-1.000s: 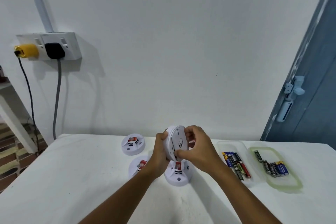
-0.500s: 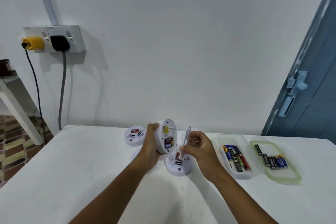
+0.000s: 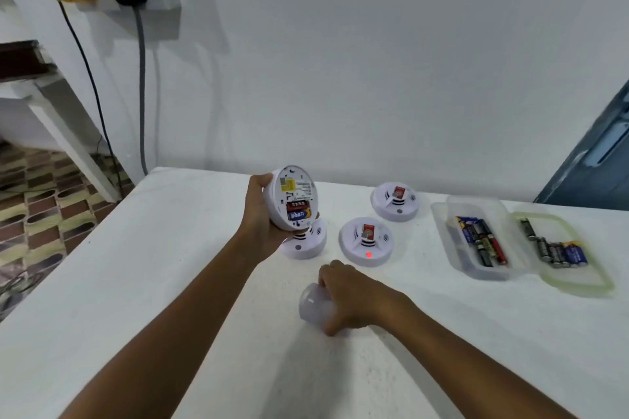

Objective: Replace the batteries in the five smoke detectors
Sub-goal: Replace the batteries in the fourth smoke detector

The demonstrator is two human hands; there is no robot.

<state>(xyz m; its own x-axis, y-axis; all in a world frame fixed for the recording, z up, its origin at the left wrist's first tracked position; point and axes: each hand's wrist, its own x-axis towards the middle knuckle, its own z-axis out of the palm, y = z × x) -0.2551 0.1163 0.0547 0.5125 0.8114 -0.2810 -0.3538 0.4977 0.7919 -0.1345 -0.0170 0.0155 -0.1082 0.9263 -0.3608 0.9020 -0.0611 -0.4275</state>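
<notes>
Detector in hand: the left hand [image 3: 263,214] grips a round white smoke detector [image 3: 292,197] by its rim, lifted above the table [image 3: 170,248] and tilted so its open back faces the camera.
Batteries inside: two small batteries [image 3: 299,209] – one red, one blue – sit side by side in the exposed slot.
Back cover: the right hand [image 3: 350,298] curls over a white round cover [image 3: 313,304] and presses it against the table, nearer the camera and well apart from the held detector.
Handling, as I judge it: light, stiff plastic shell, smooth and a bit slippery – best held around the rim, as now, leaving the slot free for fingertips.
Battery removal: the cells look snug; prying at one end should lift them.
Other detectors: three lie face-up on the table – one [image 3: 304,241] just below the held one, one [image 3: 366,241] with a red light, one [image 3: 394,201] farther back.
Supplies: a clear tray [image 3: 456,248] and a greenish lid [image 3: 592,282] at the right each hold loose batteries.
</notes>
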